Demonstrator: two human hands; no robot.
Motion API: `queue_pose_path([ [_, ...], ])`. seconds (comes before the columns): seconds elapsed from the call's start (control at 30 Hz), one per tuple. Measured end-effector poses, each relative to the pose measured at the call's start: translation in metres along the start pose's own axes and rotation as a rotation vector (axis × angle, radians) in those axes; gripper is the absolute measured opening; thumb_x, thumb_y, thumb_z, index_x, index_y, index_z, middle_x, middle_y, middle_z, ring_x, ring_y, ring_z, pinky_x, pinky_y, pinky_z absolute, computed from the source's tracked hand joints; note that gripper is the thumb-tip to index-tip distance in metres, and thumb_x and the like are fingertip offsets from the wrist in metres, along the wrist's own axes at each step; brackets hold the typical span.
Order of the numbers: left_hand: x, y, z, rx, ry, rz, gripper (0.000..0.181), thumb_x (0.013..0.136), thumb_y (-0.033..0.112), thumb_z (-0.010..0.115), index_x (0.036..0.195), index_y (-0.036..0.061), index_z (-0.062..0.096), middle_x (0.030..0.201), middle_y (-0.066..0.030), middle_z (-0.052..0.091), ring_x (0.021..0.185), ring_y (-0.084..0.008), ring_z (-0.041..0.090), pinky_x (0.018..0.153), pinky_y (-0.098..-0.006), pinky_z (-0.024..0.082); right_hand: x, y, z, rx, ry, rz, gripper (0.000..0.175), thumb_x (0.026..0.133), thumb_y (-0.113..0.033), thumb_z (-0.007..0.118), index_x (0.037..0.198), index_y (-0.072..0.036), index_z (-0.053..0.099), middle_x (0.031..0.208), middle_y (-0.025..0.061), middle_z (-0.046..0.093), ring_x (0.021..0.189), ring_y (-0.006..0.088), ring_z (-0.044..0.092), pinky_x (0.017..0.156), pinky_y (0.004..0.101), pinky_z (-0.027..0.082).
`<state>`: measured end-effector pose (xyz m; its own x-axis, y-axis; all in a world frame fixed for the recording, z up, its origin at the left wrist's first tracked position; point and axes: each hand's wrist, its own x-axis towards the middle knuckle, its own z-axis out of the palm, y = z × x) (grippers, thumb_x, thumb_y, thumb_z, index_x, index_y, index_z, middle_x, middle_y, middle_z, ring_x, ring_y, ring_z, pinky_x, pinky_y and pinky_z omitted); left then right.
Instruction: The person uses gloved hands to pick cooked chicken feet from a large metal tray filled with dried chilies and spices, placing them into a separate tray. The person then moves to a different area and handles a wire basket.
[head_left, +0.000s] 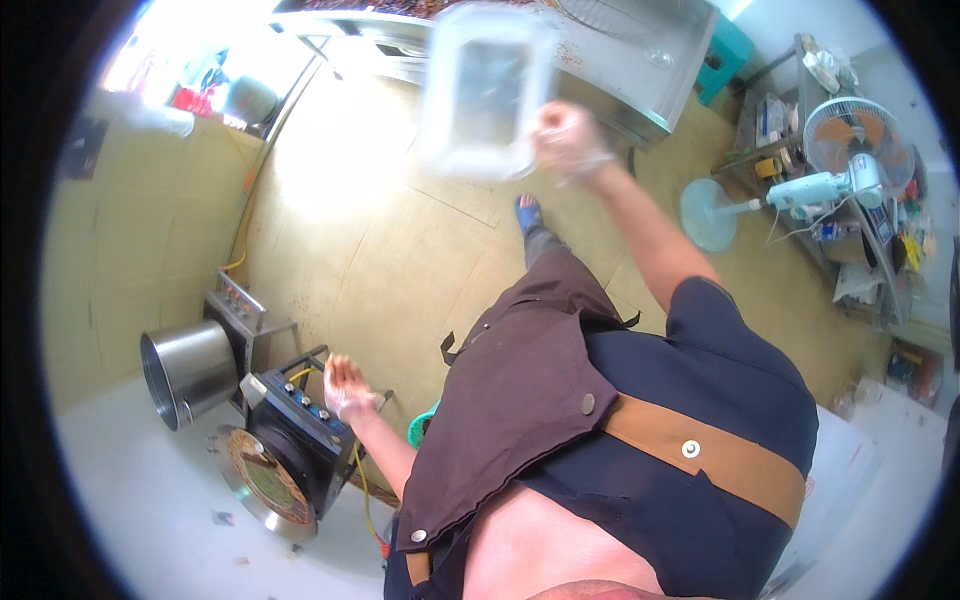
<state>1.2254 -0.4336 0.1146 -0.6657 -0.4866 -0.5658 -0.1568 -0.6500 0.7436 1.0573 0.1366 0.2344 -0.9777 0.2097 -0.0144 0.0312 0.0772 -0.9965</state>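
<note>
My right hand (568, 139), in a clear plastic glove, grips the right edge of a translucent plastic container (491, 90), which is blurred; whether anything lies in it I cannot tell. The container is held out above the floor, near a steel work table. My left hand (347, 384), also gloved, holds nothing visible, and its fingers look loosely extended beside a black gas stove (304, 405). On that stove sits a wide pan (274, 484) with food in it.
A large steel pot (191, 371) sits on another burner at the left. The steel table (622, 56) with a drain spans the top. A pedestal fan (821, 187) and a cluttered shelf (806, 240) stand right. A green stool (726, 60) is beside the table.
</note>
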Motion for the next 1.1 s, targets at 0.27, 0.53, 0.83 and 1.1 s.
queue_pose_path([
  [0.27,0.067,-0.087,0.349,0.455,-0.419,-0.032,0.024,0.096,0.021,0.063,0.114,0.0044,0.065,0.096,-0.0073,0.068,0.086,-0.0193,0.066,0.078,-0.0312,0.054,0.056,0.015,-0.268,-0.053,0.659,-0.073,0.018,0.094,-0.016,0.059,0.079,-0.009,0.054,0.063,-0.0034,0.047,0.053,0.0066,0.043,0.048,0.0218,0.033],
  [0.53,0.07,-0.207,0.682,0.983,-0.954,0.099,0.028,0.099,0.023,0.06,0.116,0.0015,0.065,0.1,-0.0085,0.07,0.091,-0.0179,0.067,0.082,-0.0314,0.054,0.144,0.031,-0.358,0.094,0.825,0.181,0.015,0.09,-0.008,0.062,0.077,-0.007,0.054,0.061,-0.0015,0.049,0.05,0.0073,0.042,0.047,0.0236,0.032],
  [0.83,0.05,-0.409,0.869,1.682,-1.952,0.54,0.035,0.096,0.03,0.057,0.117,0.0038,0.067,0.112,-0.021,0.067,0.105,-0.0371,0.063,0.092,-0.0414,0.05,0.192,0.06,-0.361,0.156,0.96,0.371,0.015,0.09,-0.009,0.06,0.077,-0.008,0.054,0.063,-0.0032,0.048,0.051,0.006,0.041,0.047,0.0223,0.028],
  [1.1,0.1,-0.464,0.862,1.791,-2.042,0.237,0.037,0.094,0.031,0.056,0.12,0.0056,0.065,0.113,-0.0236,0.066,0.106,-0.0406,0.062,0.092,-0.0446,0.048,0.281,0.153,-0.315,0.444,1.064,0.348,0.012,0.084,-0.012,0.066,0.084,-0.004,0.057,0.068,0.0026,0.053,0.056,0.0133,0.051,0.051,0.0274,0.041],
])
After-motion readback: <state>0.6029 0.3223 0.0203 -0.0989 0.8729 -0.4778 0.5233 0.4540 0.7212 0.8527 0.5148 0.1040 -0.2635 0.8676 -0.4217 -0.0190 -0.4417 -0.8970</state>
